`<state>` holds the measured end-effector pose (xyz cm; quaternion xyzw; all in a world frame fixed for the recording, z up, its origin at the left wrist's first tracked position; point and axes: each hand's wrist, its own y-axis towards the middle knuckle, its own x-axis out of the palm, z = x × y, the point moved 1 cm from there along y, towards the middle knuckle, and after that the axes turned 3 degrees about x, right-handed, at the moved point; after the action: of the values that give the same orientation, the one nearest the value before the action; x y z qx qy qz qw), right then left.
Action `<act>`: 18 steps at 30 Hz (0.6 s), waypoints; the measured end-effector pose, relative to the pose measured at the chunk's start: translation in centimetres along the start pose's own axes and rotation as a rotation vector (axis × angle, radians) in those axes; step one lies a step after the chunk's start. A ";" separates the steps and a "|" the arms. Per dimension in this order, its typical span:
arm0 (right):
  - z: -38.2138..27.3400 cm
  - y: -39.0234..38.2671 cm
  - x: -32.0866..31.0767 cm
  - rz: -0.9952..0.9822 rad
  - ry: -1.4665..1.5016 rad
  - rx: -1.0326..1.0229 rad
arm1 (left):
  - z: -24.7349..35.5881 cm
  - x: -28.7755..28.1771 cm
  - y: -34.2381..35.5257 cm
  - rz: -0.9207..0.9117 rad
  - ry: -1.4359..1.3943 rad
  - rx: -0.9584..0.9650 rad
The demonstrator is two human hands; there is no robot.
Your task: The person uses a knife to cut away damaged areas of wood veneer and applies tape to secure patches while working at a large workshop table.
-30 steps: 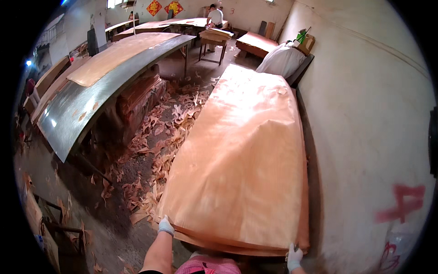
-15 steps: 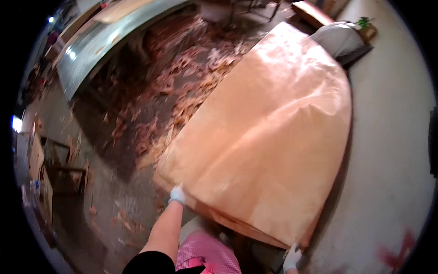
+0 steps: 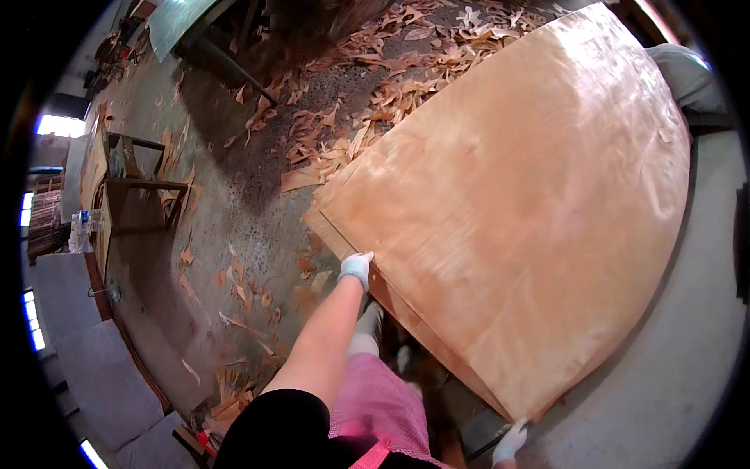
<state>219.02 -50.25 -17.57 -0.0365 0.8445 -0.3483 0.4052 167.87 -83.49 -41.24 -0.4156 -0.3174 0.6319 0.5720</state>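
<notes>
A large, pale orange veneer sheet (image 3: 508, 195), faintly wrinkled, lies on a stack of similar sheets whose layered near edge shows. My left hand (image 3: 355, 268), in a white glove, is closed on that edge, some way in from the left corner. My right hand (image 3: 512, 440), also gloved, pinches the near right corner at the lower right of the view. Its fingertips are partly hidden. Below the edge, between my arms, show my pink apron and legs.
Veneer scraps (image 3: 414, 33) litter the floor left of the stack. A metal-topped table (image 3: 176, 19) stands at upper left, a wooden frame (image 3: 141, 184) at left. Grey sheets (image 3: 94, 367) sit at lower left. A pale covered bundle (image 3: 676, 74) is beyond the far right corner, beside the wall.
The view has swung left and downward, so the stack appears turned clockwise. Both hands still grip the near edge. The pronounced bulge in the top sheet has flattened.
</notes>
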 end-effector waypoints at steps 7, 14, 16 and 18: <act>0.7 -0.8 -0.7 0.047 0.001 0.017 | -0.6 -0.6 0.7 0.020 0.198 -0.039; -0.2 -1.2 1.9 -0.015 0.043 0.042 | -1.4 -2.4 3.5 -0.057 0.110 0.004; -0.1 -1.3 2.8 0.071 0.078 0.001 | -1.7 -1.5 3.2 -0.022 0.047 0.006; 0.0 -0.7 3.4 0.052 0.080 0.066 | -1.5 -1.6 3.4 0.020 0.031 -0.020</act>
<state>216.58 -51.94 -19.35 0.0128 0.8486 -0.3666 0.3811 167.63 -85.72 -44.67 -0.4345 -0.3106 0.6278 0.5662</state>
